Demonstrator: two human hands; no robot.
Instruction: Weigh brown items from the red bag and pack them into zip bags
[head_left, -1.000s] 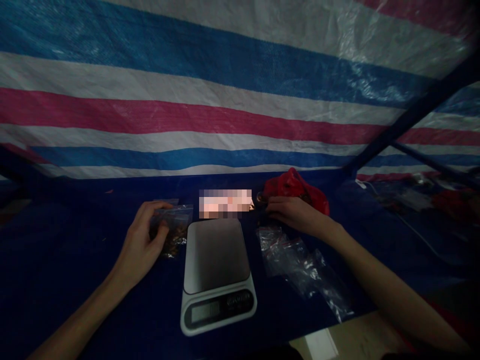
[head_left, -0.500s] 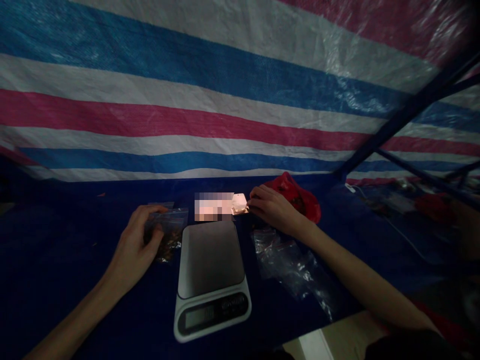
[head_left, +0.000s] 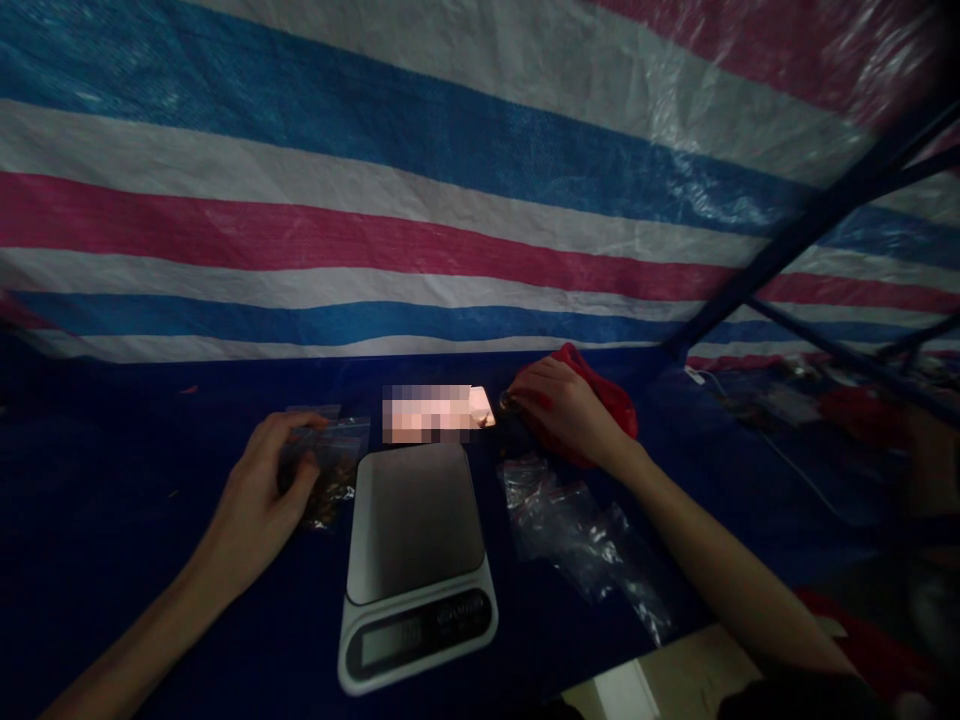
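My left hand (head_left: 262,480) curls its thumb and fingers around a small pile of clear zip-lock bags (head_left: 341,470) with small brownish pieces inside. My right hand (head_left: 566,405) is in front of a red plastic bag (head_left: 619,405), fingertips pinched together. A small shiny, brass-coloured piece (head_left: 508,402) shows at those fingertips, too small and dark to name. Between the hands lies a white kitchen scale (head_left: 420,525) with a bare metal plate; its display is unreadable. Behind it glows a blurred-out bright screen (head_left: 482,407).
Flat clear zip-lock bags (head_left: 562,520) lie right of the scale on the blue table surface (head_left: 247,640). A striped tarp (head_left: 375,240) hangs behind, and a dark blue frame bar (head_left: 757,265) slants at right. A white cable (head_left: 795,470) runs beyond it.
My right hand has shifted slightly right, away from the bright screen and over the red bag; a small shiny piece now shows at its fingertips. My left hand stays on its bags.
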